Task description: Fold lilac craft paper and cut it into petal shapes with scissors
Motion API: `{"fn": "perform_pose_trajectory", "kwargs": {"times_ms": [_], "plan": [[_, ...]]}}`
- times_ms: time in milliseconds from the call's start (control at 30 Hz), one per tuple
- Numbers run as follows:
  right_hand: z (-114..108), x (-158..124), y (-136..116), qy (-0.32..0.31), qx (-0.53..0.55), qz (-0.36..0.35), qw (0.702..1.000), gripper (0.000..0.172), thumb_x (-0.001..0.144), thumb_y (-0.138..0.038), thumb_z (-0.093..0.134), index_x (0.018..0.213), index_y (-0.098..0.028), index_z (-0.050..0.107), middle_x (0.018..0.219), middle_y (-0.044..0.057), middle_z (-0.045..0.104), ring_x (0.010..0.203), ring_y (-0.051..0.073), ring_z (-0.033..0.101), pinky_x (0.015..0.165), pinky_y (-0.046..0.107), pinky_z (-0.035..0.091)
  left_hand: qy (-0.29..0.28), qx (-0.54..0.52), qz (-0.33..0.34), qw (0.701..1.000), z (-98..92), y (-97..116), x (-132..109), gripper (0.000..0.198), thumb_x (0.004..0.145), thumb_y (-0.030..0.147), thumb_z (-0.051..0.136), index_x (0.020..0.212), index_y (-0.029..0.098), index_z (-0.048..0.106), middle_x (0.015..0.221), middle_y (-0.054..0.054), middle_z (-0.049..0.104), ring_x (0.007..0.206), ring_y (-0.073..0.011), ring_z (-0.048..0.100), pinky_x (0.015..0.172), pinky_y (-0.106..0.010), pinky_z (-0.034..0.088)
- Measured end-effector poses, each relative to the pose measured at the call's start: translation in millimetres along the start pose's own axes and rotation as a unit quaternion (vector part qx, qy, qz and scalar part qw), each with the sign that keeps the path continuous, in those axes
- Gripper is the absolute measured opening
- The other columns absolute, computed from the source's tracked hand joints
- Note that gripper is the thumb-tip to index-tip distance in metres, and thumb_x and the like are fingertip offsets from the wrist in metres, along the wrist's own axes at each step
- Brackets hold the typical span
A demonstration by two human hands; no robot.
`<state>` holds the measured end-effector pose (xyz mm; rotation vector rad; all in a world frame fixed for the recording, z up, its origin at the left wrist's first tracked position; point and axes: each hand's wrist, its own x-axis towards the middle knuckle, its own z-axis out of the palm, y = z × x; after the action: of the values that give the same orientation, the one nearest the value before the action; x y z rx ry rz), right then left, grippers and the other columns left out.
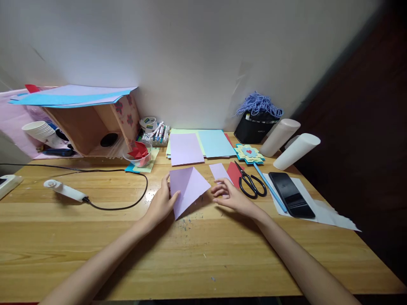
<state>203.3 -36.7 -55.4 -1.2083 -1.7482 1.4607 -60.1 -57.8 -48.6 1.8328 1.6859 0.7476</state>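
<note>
- Left hand (163, 199) clamped on folded lilac sheet (187, 188), thumb on front face, at its left side.
- Folded lilac sheet is at centre, over the tabletop (178, 262), tilted, one corner pointing down toward the person.
- Right hand (233, 198): fingers curled, thumb and fingertips apart, no grip on anything visible; just right of the sheet's right corner.
- Lilac strip (218, 170) and red paper (234, 171) lie beyond right hand, partly hidden by it.
- Scissors (249, 177) right of that, tips pointing away, blades over red paper.
- Blue rod (270, 188), then phone (291, 195) on white paper (337, 214), farther right.
- Behind: flat lilac sheet (187, 148) beside pale blue sheet (216, 143).
- Left rear: clear tub (145, 161) with red paper piece (139, 150) inside.
- Dark specks (184, 224) on wood, near side of sheet.
</note>
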Motion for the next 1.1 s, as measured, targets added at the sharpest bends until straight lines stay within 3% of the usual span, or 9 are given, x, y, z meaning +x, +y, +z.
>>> {"fn": "perform_pose_trajectory", "kwargs": {"times_ms": [133, 300, 400, 533, 667, 733, 867, 1000, 1100], "plan": [[8, 1, 0, 0.047, -0.137, -0.14, 0.98, 0.065, 0.075, -0.011, 0.05, 0.133, -0.029, 0.025, 0.123, 0.009, 0.044, 0.108, 0.017, 0.05, 0.086, 0.036, 0.048, -0.036, -0.009, 0.023, 0.999, -1.7, -10, -4, 0.053, 0.084, 0.036, 0.042, 0.132, 0.019, 0.025, 0.124, -0.014, 0.05, 0.106, -0.0254, 0.054, 0.087, -0.038, 0.042], [22, 3, -6, 0.086, -0.268, -0.242, 0.929, 0.065, 0.079, -0.011, 0.048, 0.137, -0.029, 0.023, 0.138, 0.009, 0.032, 0.126, 0.022, 0.031, 0.1, 0.045, 0.036, -0.113, -0.001, 0.07, 0.991, 0.2, -9, -13, 0.061, 0.085, 0.035, 0.041, 0.138, 0.022, 0.014, 0.119, -0.013, 0.055, 0.097, -0.0254, 0.058, 0.081, -0.037, 0.044], [24, 5, -3, 0.04, -0.298, -0.287, 0.91, 0.055, 0.081, -0.011, 0.048, 0.132, -0.027, 0.034, 0.12, 0.009, 0.053, 0.114, 0.022, 0.043, 0.095, 0.045, 0.039, -0.124, -0.026, 0.074, 0.989, 2.2, -7, -18, 0.068, 0.084, 0.034, 0.043, 0.14, 0.023, 0.007, 0.11, -0.011, 0.06, 0.088, -0.0225, 0.06, 0.077, -0.034, 0.045], [19, 7, 5, -0.019, -0.32, -0.312, 0.894, 0.024, 0.082, -0.013, 0.049, 0.096, -0.025, 0.063, 0.085, 0.006, 0.065, 0.094, 0.022, 0.054, 0.081, 0.04, 0.045, -0.088, -0.116, 0.032, 0.989, 2.8, -7, -17, 0.067, 0.086, 0.031, 0.041, 0.141, 0.022, 0.005, 0.099, -0.006, 0.064, 0.081, -0.0171, 0.06, 0.074, -0.03, 0.046], [14, 6, 7, -0.08, -0.27, -0.287, 0.915, 0.02, 0.084, -0.012, 0.045, 0.087, -0.021, 0.063, 0.096, 0.007, 0.066, 0.097, 0.019, 0.057, 0.081, 0.036, 0.046, -0.111, -0.07, 0.053, 0.99, -0.8, -13, -11, 0.037, 0.086, 0.03, 0.041, 0.121, 0.024, 0.052, 0.091, -0.004, 0.066, 0.08, -0.0163, 0.059, 0.075, -0.029, 0.044], [13, 6, 6, -0.093, -0.236, -0.256, 0.933, 0.018, 0.085, -0.015, 0.046, 0.09, -0.02, 0.062, 0.101, 0.008, 0.065, 0.099, 0.018, 0.057, 0.083, 0.034, 0.046, -0.133, -0.03, 0.078, 0.988, -3.9, -14, -10, 0.029, 0.086, 0.03, 0.042, 0.104, 0.024, 0.064, 0.091, -0.004, 0.065, 0.082, -0.0164, 0.058, 0.076, -0.029, 0.043], [15, 5, 1, -0.065, -0.216, -0.178, 0.958, 0.017, 0.086, -0.024, 0.048, 0.094, -0.021, 0.063, 0.099, 0.006, 0.066, 0.096, 0.018, 0.059, 0.084, 0.032, 0.045, -0.126, 0.051, 0.091, 0.987, -12.0, -13, -9, 0.032, 0.085, 0.042, 0.043, 0.102, 0.026, 0.065, 0.082, -0.005, 0.056, 0.08, -0.0188, 0.052, 0.071, -0.031, 0.04], [23, 7, -1, 0.035, -0.216, -0.101, 0.97, 0.022, 0.087, -0.034, 0.046, 0.088, -0.019, 0.062, 0.086, 0.006, 0.064, 0.082, 0.019, 0.059, 0.072, 0.03, 0.046, -0.122, -0.027, 0.103, 0.987, -16.1, -15, -9, 0.056, 0.092, 0.039, 0.013, 0.089, 0.021, 0.066, 0.085, -0.006, 0.051, 0.083, -0.0189, 0.047, 0.074, -0.032, 0.038], [31, 12, 2, 0.101, -0.221, -0.083, 0.966, 0.021, 0.085, -0.036, 0.049, 0.088, -0.018, 0.059, 0.091, 0.007, 0.06, 0.085, 0.02, 0.057, 0.075, 0.031, 0.045, -0.131, -0.038, 0.097, 0.986, -11.2, -16, -7, 0.043, 0.088, 0.046, 0.03, 0.082, 0.019, 0.063, 0.088, -0.006, 0.054, 0.085, -0.0194, 0.047, 0.076, -0.032, 0.038]]}}
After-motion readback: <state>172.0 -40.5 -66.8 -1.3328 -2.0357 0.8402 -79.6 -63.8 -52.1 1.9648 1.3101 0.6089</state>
